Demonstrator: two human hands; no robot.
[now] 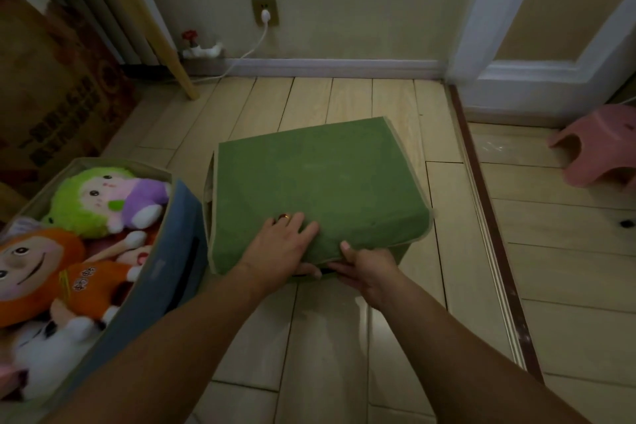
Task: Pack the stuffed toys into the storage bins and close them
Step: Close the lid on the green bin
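At the upper middle of the frame a white plug [265, 15] sits in a wall socket [265, 11], its cable trailing down to the skirting. A pink plastic stool [597, 144] stands at the right edge beyond a dark floor strip [488, 210], and a printed cardboard box [51, 89] leans at upper left beside a wooden pole [161, 31].

At lower left a blue storage bin [161, 268] stands open, filled with stuffed toys: a green-haired doll [99, 198] on top and an orange-haired doll [41, 268] below it.

In the centre of the frame, on the wooden floor [327, 354], sits the green storage bin [320, 189] with its lid down. The left hand [282, 248] lies flat on the lid's near edge, fingers straight and close together, a ring [284, 216] on one finger. Just right of it, the right hand [364, 267] pinches the lid's front flap, thumb on top and fingers curled beneath.
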